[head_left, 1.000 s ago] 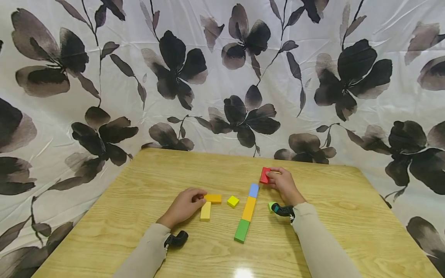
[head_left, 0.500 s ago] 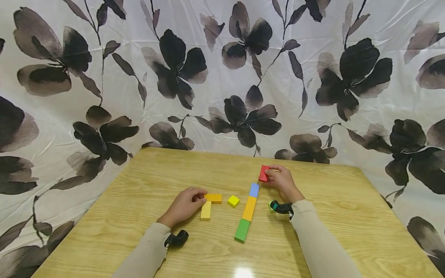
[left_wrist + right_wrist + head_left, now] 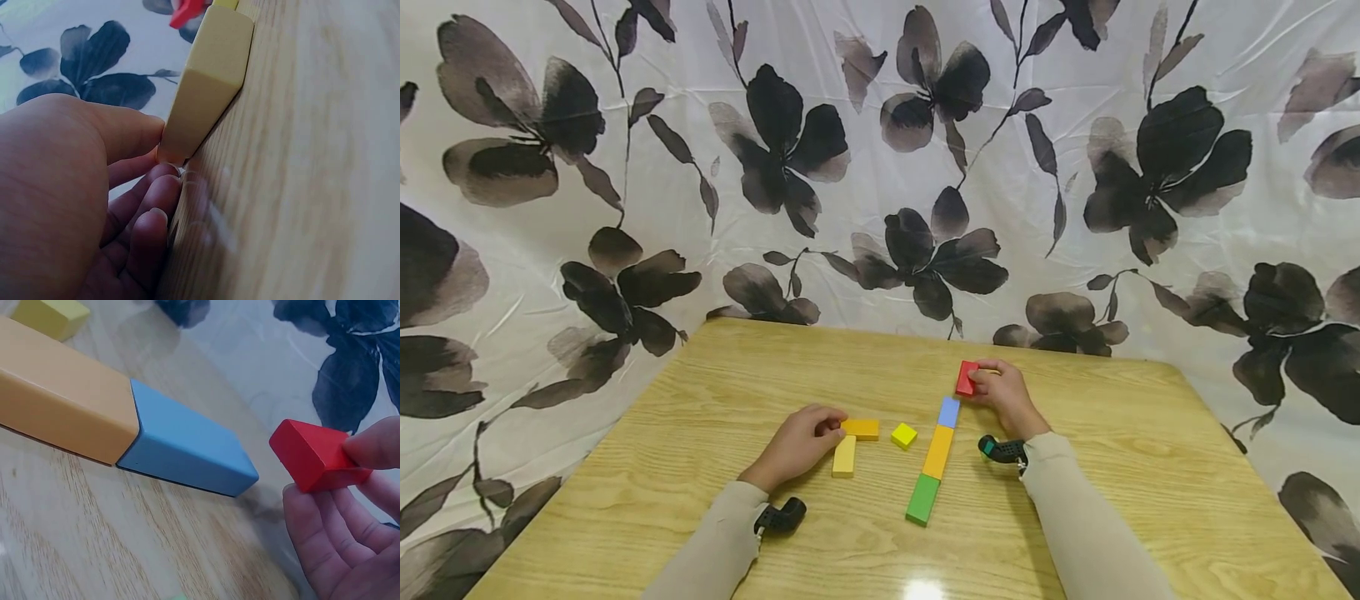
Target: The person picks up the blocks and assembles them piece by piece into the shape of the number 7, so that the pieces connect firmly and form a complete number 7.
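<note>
My right hand [image 3: 1006, 398] pinches a red block [image 3: 967, 378] between thumb and fingers, beyond the far end of a row of blocks. In the right wrist view the red block [image 3: 319, 456] is tilted and apart from the blue block [image 3: 187, 440]. That row runs from the green block [image 3: 922, 500] through a yellow-orange block [image 3: 937, 452] to the blue one. My left hand [image 3: 801, 443] pinches the left end of an orange block [image 3: 861, 429]. Its thumb also reaches the pale yellow block [image 3: 212, 69], which hides part of the fingers' contact in the left wrist view.
A small yellow cube [image 3: 904, 435] sits between the orange block and the row. Beneath the right wrist, a light green block is mostly hidden by the black wrist camera [image 3: 1002, 450]. The wooden table [image 3: 760, 358] ends at a floral curtain [image 3: 865, 167].
My right hand has shifted slightly left with the red block, closer to being in line with the row. The left hand and the other blocks have stayed in place.
</note>
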Demonstrator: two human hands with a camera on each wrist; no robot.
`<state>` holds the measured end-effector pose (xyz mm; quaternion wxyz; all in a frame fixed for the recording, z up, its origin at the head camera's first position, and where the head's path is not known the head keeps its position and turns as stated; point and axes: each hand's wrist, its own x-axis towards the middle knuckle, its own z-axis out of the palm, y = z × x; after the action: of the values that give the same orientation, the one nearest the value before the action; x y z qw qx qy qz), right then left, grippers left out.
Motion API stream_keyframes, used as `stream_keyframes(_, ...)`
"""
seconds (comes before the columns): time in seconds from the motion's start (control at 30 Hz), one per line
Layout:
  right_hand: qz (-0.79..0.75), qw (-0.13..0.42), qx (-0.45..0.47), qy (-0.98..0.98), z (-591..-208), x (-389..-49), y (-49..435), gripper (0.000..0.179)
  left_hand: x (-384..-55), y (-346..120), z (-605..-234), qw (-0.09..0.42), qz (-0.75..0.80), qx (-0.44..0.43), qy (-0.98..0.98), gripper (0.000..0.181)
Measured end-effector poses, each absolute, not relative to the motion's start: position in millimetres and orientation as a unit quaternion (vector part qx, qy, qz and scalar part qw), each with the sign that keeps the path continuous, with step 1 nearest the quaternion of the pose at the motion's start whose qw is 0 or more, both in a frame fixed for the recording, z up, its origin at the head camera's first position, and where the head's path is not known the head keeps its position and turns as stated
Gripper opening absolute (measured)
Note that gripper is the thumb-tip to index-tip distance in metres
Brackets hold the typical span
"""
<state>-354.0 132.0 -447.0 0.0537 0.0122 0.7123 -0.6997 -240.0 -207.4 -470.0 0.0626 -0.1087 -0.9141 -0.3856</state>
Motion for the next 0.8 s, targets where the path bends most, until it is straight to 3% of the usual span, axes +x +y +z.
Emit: stream_keyframes(0.8, -0.7, 0.048, -0.002, 0.713, -454, -349, 131, 0.041, -230, -201, -471, 0.07, -0.388, -0.106, -0.913, 0.024)
